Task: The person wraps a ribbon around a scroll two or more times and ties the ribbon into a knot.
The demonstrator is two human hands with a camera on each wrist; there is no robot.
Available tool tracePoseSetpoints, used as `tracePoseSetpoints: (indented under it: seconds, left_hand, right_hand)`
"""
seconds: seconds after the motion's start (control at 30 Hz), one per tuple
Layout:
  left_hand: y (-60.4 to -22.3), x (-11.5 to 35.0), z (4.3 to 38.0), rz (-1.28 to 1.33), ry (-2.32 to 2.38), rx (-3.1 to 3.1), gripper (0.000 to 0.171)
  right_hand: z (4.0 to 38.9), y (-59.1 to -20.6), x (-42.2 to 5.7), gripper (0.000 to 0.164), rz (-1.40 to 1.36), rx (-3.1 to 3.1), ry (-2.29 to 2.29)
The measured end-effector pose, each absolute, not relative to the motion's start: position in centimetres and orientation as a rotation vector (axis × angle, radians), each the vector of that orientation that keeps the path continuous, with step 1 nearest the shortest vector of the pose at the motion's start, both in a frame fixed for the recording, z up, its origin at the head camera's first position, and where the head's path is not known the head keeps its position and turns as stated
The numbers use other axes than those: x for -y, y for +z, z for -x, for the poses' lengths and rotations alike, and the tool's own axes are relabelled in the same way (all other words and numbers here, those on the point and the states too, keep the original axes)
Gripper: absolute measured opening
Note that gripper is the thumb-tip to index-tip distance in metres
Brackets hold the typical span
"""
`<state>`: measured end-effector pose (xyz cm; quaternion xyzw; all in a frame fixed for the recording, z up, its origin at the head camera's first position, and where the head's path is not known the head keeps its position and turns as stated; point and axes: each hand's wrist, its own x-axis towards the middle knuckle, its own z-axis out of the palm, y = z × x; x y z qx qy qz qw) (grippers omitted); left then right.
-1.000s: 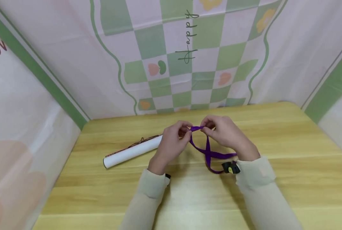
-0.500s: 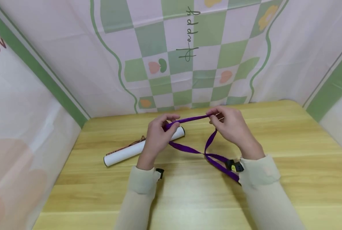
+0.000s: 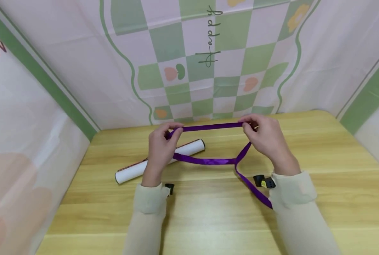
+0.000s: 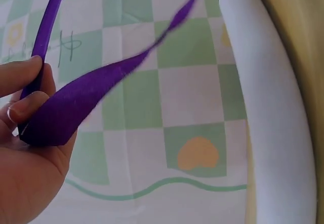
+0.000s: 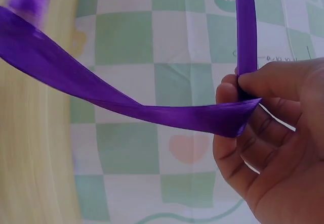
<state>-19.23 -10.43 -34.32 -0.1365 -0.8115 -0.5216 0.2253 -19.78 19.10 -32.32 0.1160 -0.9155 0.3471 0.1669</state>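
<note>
A purple ribbon (image 3: 211, 126) is stretched nearly level between the two hands, above the far part of the table. My left hand (image 3: 162, 148) pinches it between thumb and fingers; in the left wrist view a wide fold of ribbon (image 4: 86, 95) comes out of that grip and twists away. With thumb and forefinger my right hand (image 3: 267, 140) pinches the other end of the taut length, and a second strand (image 5: 177, 118) leaves that hand in the right wrist view. Lower strands sag between the hands, meet near the right, and one tail runs down to the right sleeve, which hides its end.
On the wooden table (image 3: 208, 219) a white tube (image 3: 130, 176) with dark-rimmed ends lies slantwise, partly behind the left hand, with a reddish cord along its far side. A checked cloth (image 3: 199, 81) hangs behind the table. Small black devices (image 3: 264, 181) sit at the wrists.
The hands have moved apart, left hand leftward and right hand rightward, drawing the short ribbon span between them out long and straight. The crossed loop below has opened wider; the tube has stayed put.
</note>
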Motion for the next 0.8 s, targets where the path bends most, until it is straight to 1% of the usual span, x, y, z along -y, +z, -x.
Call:
tracePoseSetpoints:
  seconds: [0.17, 0.37, 0.5, 0.63, 0.8]
  left_hand:
    - [-34.1, 11.6, 19.2, 0.337, -1.364, 2.22, 0.014]
    - [-33.7, 13.2, 19.1, 0.26, -1.261, 2.181, 0.014]
    - [-33.4, 13.8, 18.9, 0.202, -1.288, 2.154, 0.015]
    - [-33.2, 13.8, 18.8, 0.199, -1.342, 2.145, 0.017]
    - [-33.1, 14.0, 18.7, 0.135, -1.352, 2.088, 0.017]
  right_hand:
    - [19.9, -32.3, -20.2, 0.027, -0.26, 2.574, 0.946]
    - [20.0, -32.0, -22.1, 0.027, -0.111, 2.506, 0.93]
    - [20.0, -31.9, -23.1, 0.027, -0.026, 2.483, 0.971]
    - [20.0, -31.9, -23.7, 0.027, 0.0, 2.515, 0.958]
    - [19.9, -31.9, -24.5, 0.032, 0.066, 2.578, 0.892]
